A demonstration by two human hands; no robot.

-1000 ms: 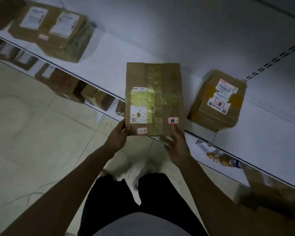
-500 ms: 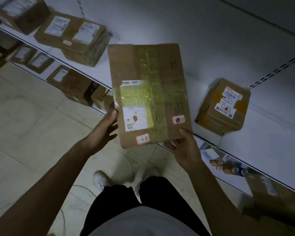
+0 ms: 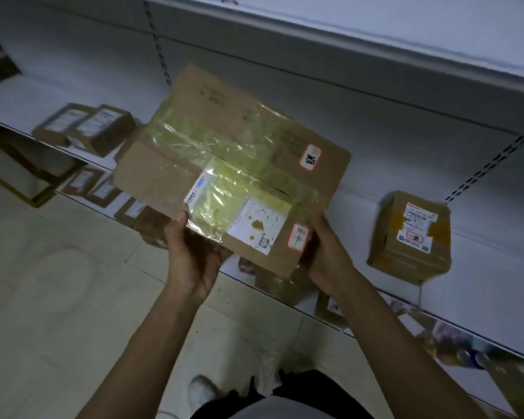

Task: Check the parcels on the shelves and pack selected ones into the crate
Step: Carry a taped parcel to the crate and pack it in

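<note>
Now the flat parcel [image 3: 233, 164] is off the shelf [image 3: 496, 267], swung round label-up and held in the air at the shelf front. The left hand [image 3: 194, 252], loose a moment ago, grips the near edge, and so does the right hand [image 3: 324, 249]. A label check, I'd judge. The small box [image 3: 412, 234] stays shelved.

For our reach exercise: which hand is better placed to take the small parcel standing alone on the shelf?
Probably the right hand: it grips the flat parcel on the side nearest the small parcel; the left hand is farther.
</note>
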